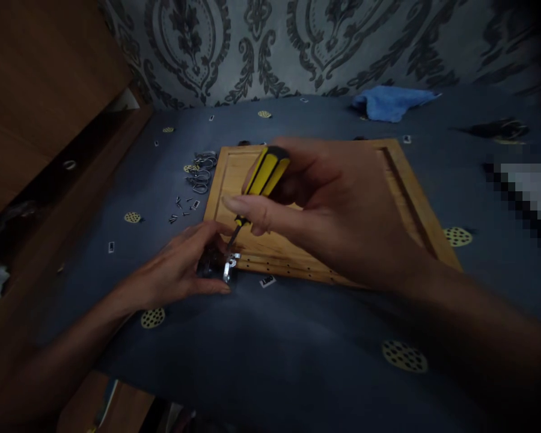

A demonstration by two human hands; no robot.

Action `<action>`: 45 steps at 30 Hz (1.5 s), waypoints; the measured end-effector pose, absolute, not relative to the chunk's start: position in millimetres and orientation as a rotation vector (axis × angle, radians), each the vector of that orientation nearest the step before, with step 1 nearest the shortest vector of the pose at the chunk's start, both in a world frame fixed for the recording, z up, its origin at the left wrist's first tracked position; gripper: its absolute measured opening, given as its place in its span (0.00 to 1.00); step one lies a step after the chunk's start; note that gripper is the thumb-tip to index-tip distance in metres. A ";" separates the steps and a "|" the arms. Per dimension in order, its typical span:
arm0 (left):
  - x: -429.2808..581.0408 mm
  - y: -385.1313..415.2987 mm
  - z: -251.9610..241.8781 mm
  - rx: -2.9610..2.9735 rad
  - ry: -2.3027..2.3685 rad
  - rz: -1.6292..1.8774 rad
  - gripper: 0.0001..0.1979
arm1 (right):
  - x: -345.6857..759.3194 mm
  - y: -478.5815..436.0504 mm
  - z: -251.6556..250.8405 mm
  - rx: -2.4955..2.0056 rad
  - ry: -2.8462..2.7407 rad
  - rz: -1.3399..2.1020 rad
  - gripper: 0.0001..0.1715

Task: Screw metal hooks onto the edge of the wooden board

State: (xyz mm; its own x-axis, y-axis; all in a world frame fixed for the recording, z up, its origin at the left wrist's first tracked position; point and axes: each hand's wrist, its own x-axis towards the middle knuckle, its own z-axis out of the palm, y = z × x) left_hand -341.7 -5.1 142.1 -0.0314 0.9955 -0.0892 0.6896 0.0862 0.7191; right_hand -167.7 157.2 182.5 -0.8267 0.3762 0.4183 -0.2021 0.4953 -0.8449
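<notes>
My right hand [342, 210] is closed around the yellow and black handle of a screwdriver [265, 171]. The shaft slants down to the left, its tip at a small shiny metal bracket [228, 267]. That bracket sits at the near left corner of a wooden panel [270, 245] with a raised frame and a row of small holes along its near edge. From the left, my left hand [175, 264] curls thumb and fingers around the bracket and the panel corner. Its inner fingertips are in shadow. Whether the tip is seated in a screw is too small to tell.
Left of the panel lie several wire-like metal fittings [201, 171] and loose screws [179, 209]. A blue cloth [390, 103] rests near the patterned wall, with a dark object [500, 128] to its right. Wooden furniture [49, 78] stands along the left. A blue printed cloth [275, 337] covers the surface.
</notes>
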 end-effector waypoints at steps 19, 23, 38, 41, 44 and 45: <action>-344.1 -6.6 137.9 1.624 1.751 0.696 0.33 | -159.6 152.6 160.8 -0.277 -2.011 1.333 0.19; -344.1 -6.5 136.8 1.623 1.752 0.698 0.32 | -160.6 152.8 156.7 -0.251 -2.019 1.281 0.20; -342.9 -4.3 139.0 1.643 1.759 0.677 0.28 | -156.8 159.4 170.9 -0.055 -2.176 1.475 0.07; -343.3 -4.4 138.2 1.640 1.752 0.679 0.26 | -153.6 164.4 178.3 0.025 -2.258 1.591 0.06; -342.8 -4.5 139.5 1.654 1.777 0.667 0.26 | -155.8 164.0 176.9 -0.023 -2.266 1.488 0.09; -342.4 -4.4 140.0 1.659 1.783 0.670 0.27 | -157.9 162.4 175.0 -0.053 -2.262 1.409 0.11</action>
